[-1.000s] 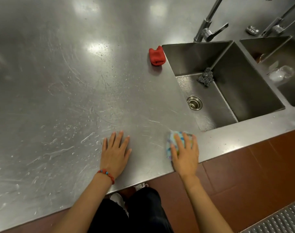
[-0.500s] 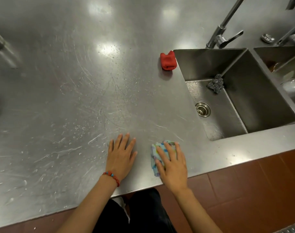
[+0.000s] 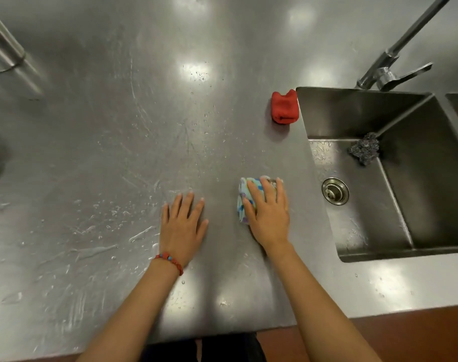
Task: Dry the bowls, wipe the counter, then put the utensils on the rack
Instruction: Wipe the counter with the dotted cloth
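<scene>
My right hand [image 3: 271, 214] presses flat on a folded light-blue patterned cloth [image 3: 245, 198] on the stainless steel counter [image 3: 118, 126], a short way left of the sink. The fingers lie straight over the cloth, which shows at their left and top. My left hand [image 3: 183, 227] rests flat on the bare counter beside it, fingers spread, with a red bead bracelet on the wrist. Water drops and streaks cover the counter left of my left hand. No bowls, utensils or rack are in view.
A red folded cloth [image 3: 285, 107] lies by the sink's left rim. The sink [image 3: 316, 118] holds a steel-wool scrubber [image 3: 365, 150] and a drain [image 3: 335, 191]. A tap [image 3: 391, 66] stands behind it. Metal bars [image 3: 6, 48] sit at far left. The counter's front edge is near my body.
My right hand has slid the cloth leftward and then further from the counter's front edge. My left hand stays flat on the counter. The view has shifted forward over the counter.
</scene>
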